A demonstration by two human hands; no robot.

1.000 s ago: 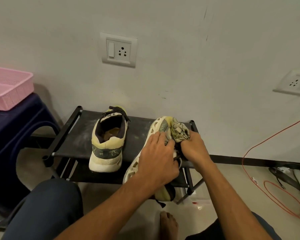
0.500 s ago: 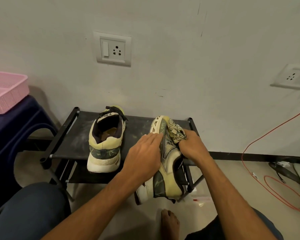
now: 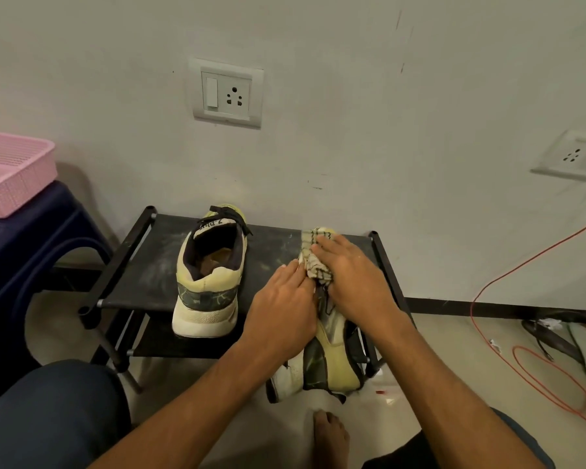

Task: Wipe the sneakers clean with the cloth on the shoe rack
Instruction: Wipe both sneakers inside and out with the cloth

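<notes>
While the left hand lies flat, fingers straight, on the tipped sneaker at the shoe rack's front edge, the right hand curls over the cloth, pressing it on the hidden toe. Both thumbs are hidden. The other sneaker stands on top.

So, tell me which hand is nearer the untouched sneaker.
Left. The left hand sits just right of that sneaker; the right hand lies farther right, on the cloth.
</notes>
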